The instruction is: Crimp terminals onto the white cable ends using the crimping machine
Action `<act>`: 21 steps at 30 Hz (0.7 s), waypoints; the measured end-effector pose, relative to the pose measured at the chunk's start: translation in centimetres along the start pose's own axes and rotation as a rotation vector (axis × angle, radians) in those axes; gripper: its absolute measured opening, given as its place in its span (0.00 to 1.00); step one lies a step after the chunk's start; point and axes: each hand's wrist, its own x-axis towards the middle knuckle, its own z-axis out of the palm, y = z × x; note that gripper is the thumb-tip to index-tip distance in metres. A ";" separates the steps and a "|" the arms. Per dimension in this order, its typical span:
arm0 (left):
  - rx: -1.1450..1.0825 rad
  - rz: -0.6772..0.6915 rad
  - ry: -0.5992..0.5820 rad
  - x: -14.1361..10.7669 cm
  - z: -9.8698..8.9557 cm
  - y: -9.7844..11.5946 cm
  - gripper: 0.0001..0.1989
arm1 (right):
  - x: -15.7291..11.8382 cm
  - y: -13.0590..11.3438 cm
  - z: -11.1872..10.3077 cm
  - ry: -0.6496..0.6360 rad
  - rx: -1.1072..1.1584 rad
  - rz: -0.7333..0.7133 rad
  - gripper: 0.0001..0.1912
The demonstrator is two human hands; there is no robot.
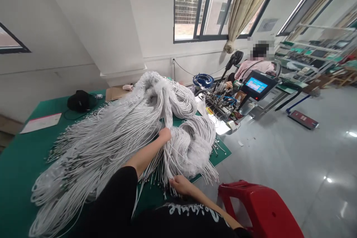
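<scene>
1. A hank of white cables (pixel 167 161) is held near the middle of the desk's near edge, hanging roughly lengthwise between the two hands. Its upper part leads back into the heap towards the far edge.

2. The left hand (pixel 165 134) is closed around the hank at its upper part. The fingers are mostly hidden by the wrist and strands, so their exact wrap cannot be told. By this grip the strands appear to be gathered into one column.

3. The right hand (pixel 179 185) is placed lower, just above the near edge, its fingers curled in on the hank's lower part. Two spaced holds are probably used so that the loose length is kept from fanning out.

4. Most of the green desk (pixel 13 182) is covered by a cable heap (pixel 119 130), spread from the left side towards the right corner. Connector ends are left pointing outward — perhaps so that they are less easily tangled.

5. Beside the hank, towards the right corner, a coiled bundle (pixel 195 148) is partly wrapped in clear plastic, presumably so that its loops are held together.

6. A sheet of paper (pixel 41 123) and a black cap (pixel 79 101) are set near the far left corner — out of the cables' way, it seems.

7. Past the right corner, a machine with a touchscreen (pixel 257 84) is seen; a red stool (pixel 258 202) is placed near the right hand's forearm.
</scene>
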 end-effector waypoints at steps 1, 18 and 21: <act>-0.040 0.006 -0.005 0.1 -0.9 0.4 0.15 | -0.1 0.4 -0.2 0.004 0.004 -0.007 0.23; -1.368 -0.158 -0.352 -5.2 -13.6 -0.4 0.07 | 0.2 3.7 -3.2 -0.016 -0.035 0.027 0.21; -1.440 -0.135 -0.417 -8.1 -11.2 -4.6 0.07 | 0.0 4.3 -3.9 -0.036 -0.006 0.029 0.20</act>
